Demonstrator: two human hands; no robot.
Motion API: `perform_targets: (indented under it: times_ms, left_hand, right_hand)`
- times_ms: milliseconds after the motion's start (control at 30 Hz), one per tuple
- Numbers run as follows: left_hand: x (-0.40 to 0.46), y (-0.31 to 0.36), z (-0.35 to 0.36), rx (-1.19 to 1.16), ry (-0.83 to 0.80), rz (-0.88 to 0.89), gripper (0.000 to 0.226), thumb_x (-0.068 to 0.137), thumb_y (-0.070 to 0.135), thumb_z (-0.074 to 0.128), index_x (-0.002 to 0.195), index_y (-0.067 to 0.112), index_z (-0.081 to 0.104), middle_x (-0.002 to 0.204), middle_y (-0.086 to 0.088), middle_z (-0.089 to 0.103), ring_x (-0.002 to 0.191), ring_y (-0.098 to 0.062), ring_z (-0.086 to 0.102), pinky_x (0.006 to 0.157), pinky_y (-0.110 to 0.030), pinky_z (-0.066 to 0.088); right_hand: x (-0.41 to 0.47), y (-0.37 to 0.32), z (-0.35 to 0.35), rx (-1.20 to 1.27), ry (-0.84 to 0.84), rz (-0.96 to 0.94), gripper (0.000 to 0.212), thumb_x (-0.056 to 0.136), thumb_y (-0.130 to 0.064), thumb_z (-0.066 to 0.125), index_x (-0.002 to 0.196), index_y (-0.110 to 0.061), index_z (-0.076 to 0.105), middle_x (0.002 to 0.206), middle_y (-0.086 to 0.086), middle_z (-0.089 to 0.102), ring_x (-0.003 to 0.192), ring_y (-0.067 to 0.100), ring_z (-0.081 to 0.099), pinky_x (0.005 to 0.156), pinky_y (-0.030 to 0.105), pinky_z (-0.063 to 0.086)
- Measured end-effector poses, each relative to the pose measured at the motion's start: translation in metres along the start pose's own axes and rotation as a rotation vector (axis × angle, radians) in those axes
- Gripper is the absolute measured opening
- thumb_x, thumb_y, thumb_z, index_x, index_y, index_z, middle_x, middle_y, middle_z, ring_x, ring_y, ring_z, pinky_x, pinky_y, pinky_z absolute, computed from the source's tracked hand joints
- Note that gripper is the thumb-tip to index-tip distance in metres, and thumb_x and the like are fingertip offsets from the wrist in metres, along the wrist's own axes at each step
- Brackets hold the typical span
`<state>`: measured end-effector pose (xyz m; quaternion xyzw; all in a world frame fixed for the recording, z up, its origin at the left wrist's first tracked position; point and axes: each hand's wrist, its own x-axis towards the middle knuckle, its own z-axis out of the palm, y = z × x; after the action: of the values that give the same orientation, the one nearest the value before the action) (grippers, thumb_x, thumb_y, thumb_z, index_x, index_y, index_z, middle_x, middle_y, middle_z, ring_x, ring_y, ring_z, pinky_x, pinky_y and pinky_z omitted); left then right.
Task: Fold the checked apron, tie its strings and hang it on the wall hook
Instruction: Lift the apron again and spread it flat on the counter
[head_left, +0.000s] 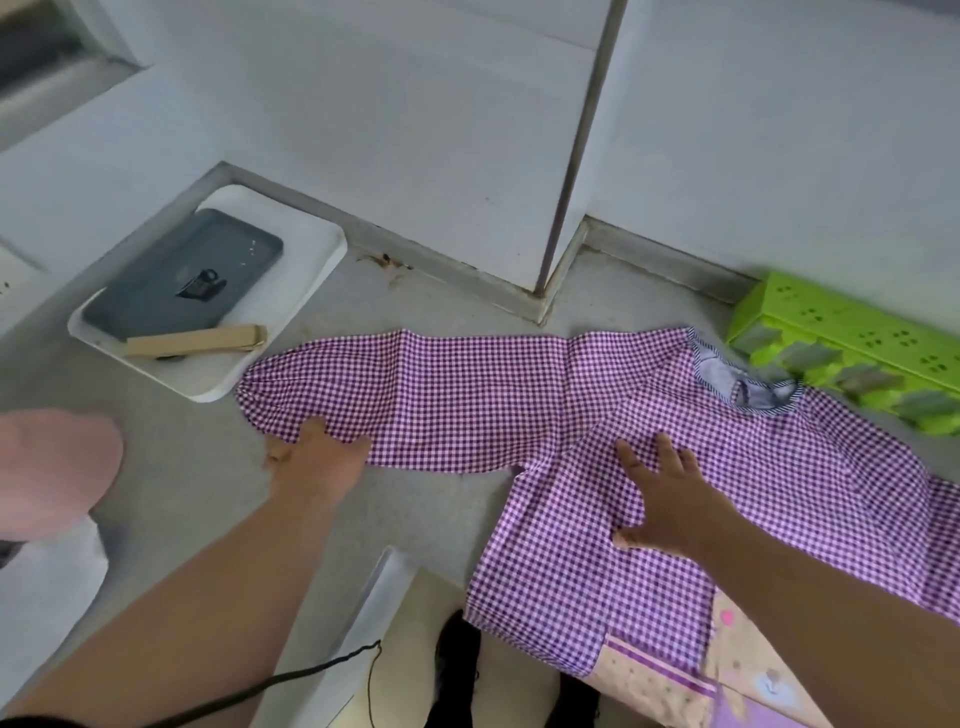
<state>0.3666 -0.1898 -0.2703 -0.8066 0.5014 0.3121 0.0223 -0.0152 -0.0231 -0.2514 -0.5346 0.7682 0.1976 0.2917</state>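
Note:
The purple-and-white checked apron (519, 405) lies spread flat on a grey counter, one sleeve stretched out to the left and its blue-trimmed neckline at the right. My left hand (317, 457) grips the lower edge of that sleeve near the cuff, fingers curled onto the cloth. My right hand (660, 499) lies flat on the body of the apron with its fingers spread. A beige patterned pocket panel (675, 675) shows at the apron's lower end. No strings or wall hook are in view.
A white tray (306, 260) at the back left holds a dark grey lid (182, 275) and a cardboard strip (197, 340). A green plastic rack (852, 353) lies at the right by the wall. A pink object (52, 467) sits at the left edge. A black cable (311, 670) hangs below.

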Motion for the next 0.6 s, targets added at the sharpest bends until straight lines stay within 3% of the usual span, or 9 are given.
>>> perform_targets:
  times_ms: [100, 200, 300, 400, 467, 533, 600]
  left_hand:
    - [0.007, 0.004, 0.001, -0.130, 0.023, -0.076, 0.097, 0.088, 0.056, 0.074, 0.163, 0.030, 0.018, 0.171, -0.016, 0.006, 0.155, -0.042, 0.016, 0.120, -0.059, 0.029]
    - [0.019, 0.006, 0.004, -0.177, 0.124, -0.072, 0.089, 0.087, 0.045, 0.077, 0.159, 0.028, 0.027, 0.163, -0.016, 0.031, 0.147, -0.043, 0.036, 0.115, -0.061, 0.038]
    - [0.030, 0.016, 0.001, -0.561, 0.144, -0.128, 0.068, 0.091, 0.026, 0.075, 0.150, 0.012, 0.044, 0.146, -0.018, 0.055, 0.128, -0.041, 0.058, 0.098, -0.051, 0.052]
    - [0.035, 0.035, -0.004, -0.682, 0.065, -0.339, 0.068, 0.101, 0.035, 0.067, 0.155, 0.004, 0.040, 0.152, -0.022, 0.050, 0.134, -0.044, 0.052, 0.108, -0.052, 0.046]
    - [0.031, 0.048, -0.004, -0.781, -0.004, -0.290, 0.064, 0.103, 0.039, 0.061, 0.155, 0.008, 0.043, 0.154, -0.020, 0.049, 0.137, -0.043, 0.051, 0.112, -0.051, 0.044]
    - [0.025, 0.056, -0.005, -0.809, -0.138, -0.173, 0.061, 0.090, 0.037, 0.069, 0.143, 0.008, 0.058, 0.145, -0.021, 0.061, 0.129, -0.041, 0.061, 0.102, -0.050, 0.053]
    - [0.010, 0.071, -0.009, -0.919, -0.162, -0.099, 0.054, 0.084, 0.032, 0.069, 0.131, 0.006, 0.065, 0.134, -0.021, 0.068, 0.121, -0.040, 0.068, 0.094, -0.049, 0.059]
  right_hand:
    - [0.001, 0.000, 0.001, 0.002, 0.004, 0.003, 0.136, 0.069, -0.076, 0.076, 0.156, -0.047, -0.025, 0.168, 0.013, -0.027, 0.155, 0.045, -0.015, 0.120, 0.066, 0.025]
    - [0.002, 0.000, 0.001, 0.004, 0.004, 0.012, 0.136, 0.069, -0.075, 0.077, 0.155, -0.048, -0.025, 0.168, 0.011, -0.028, 0.155, 0.043, -0.016, 0.119, 0.066, 0.024]
    - [0.003, 0.000, 0.002, -0.003, 0.003, 0.018, 0.137, 0.067, -0.077, 0.076, 0.154, -0.050, -0.026, 0.168, 0.010, -0.028, 0.155, 0.043, -0.016, 0.119, 0.067, 0.025]
    - [0.004, 0.000, 0.002, -0.002, 0.006, 0.026, 0.137, 0.067, -0.077, 0.076, 0.155, -0.050, -0.025, 0.168, 0.010, -0.028, 0.156, 0.043, -0.015, 0.119, 0.068, 0.026]
    - [0.003, 0.001, 0.001, 0.009, 0.010, 0.023, 0.137, 0.066, -0.077, 0.077, 0.155, -0.050, -0.025, 0.168, 0.010, -0.027, 0.156, 0.042, -0.015, 0.118, 0.068, 0.027]
    - [0.001, 0.001, 0.000, 0.012, 0.019, 0.015, 0.137, 0.066, -0.077, 0.076, 0.155, -0.050, -0.024, 0.169, 0.009, -0.026, 0.156, 0.041, -0.015, 0.117, 0.068, 0.029]
    - [-0.002, 0.001, -0.002, -0.008, 0.024, 0.018, 0.136, 0.065, -0.080, 0.075, 0.155, -0.051, -0.023, 0.170, 0.006, -0.024, 0.157, 0.039, -0.014, 0.115, 0.068, 0.033]
